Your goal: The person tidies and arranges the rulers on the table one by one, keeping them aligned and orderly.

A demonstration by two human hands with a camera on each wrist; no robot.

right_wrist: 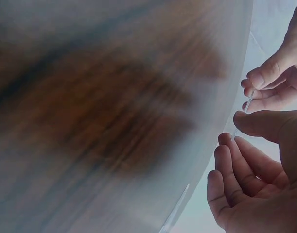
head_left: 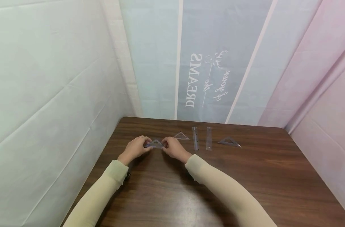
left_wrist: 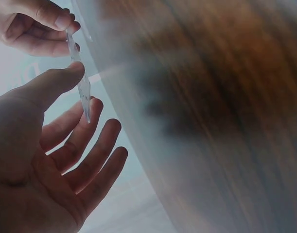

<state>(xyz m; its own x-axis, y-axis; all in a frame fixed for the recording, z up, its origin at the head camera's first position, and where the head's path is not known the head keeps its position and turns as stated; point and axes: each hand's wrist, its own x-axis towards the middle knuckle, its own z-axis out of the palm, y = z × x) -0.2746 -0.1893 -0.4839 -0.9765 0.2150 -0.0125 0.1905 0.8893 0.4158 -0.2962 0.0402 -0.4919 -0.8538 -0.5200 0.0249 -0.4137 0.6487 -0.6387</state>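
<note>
A clear triangular set square is held between both hands above the far left part of the table. My left hand pinches its left corner between thumb and fingertips, and my right hand pinches the right corner. In the left wrist view the set square appears nearly edge-on, with the thumb on one face and a fingertip behind it. Only a thin strip of the set square shows in the right wrist view, between the two hands' fingers.
On the brown wooden table, right of the hands, lie a second clear set square, a clear ruler, another clear ruler and a third set square. Cloth-covered walls stand behind and at both sides.
</note>
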